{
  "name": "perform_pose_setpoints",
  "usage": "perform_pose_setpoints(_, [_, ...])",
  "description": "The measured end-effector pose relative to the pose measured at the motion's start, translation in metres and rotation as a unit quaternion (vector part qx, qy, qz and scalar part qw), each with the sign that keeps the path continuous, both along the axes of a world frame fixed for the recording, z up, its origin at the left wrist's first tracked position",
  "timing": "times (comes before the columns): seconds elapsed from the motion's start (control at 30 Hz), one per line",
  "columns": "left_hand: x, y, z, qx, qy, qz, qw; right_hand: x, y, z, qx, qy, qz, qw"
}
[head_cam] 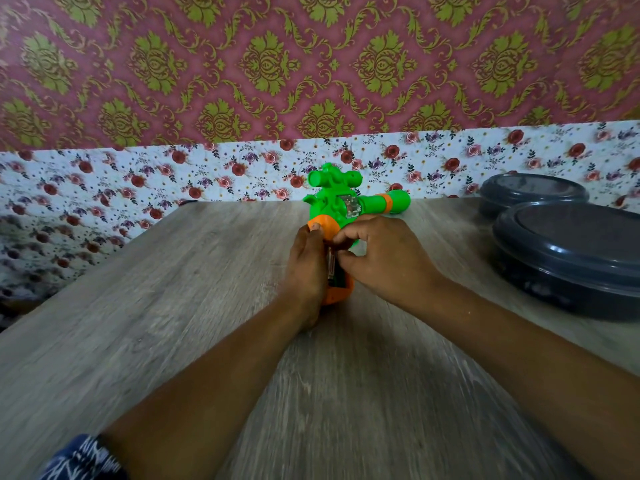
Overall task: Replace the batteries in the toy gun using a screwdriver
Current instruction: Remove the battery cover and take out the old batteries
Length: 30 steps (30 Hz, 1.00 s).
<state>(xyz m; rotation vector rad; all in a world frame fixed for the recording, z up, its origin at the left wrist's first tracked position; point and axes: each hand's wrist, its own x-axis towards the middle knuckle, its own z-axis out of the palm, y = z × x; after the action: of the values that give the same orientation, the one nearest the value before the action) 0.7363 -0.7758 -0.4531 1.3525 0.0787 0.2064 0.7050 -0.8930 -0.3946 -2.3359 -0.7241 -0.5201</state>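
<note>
Our left hand (306, 268) wraps the orange grip of the green toy gun (341, 206), our right hand (377, 252) pinches at a battery (333, 268) in the open grip, gun upright on the wooden table (173, 289), two dark lidded containers (568, 247) at right.

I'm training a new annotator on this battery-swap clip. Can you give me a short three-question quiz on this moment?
1. True or false: the green and orange plastic toy gun lies flat on the grey wood-grain table with no hand touching it.
2. Multiple choice: where are the two dark grey round lidded containers? A) on the table's left edge B) on the table's right side C) on the person's lap
3. Fill in: the left hand grips the gun's ____ grip while the right hand works its fingertips at the opening there.

Key: 1 false, both hands are on it; 2 B; 3 orange.
</note>
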Motion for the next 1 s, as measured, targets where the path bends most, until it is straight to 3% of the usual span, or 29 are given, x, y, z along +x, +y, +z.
perform_pose_setpoints(0.37, [-0.012,-0.005,0.008,0.025,-0.025,0.029,0.999,0.003,-0.001,-0.006,0.028,-0.006,0.024,0.999])
perform_pose_setpoints(0.67, [-0.021,-0.007,0.013,0.115,-0.053,0.048,0.991,0.008,-0.004,-0.006,0.086,0.069,0.048,0.993])
perform_pose_setpoints(1.0, [-0.025,-0.009,0.018,0.081,-0.03,0.058,0.995,0.007,0.0,-0.008,0.081,0.049,0.04,0.995])
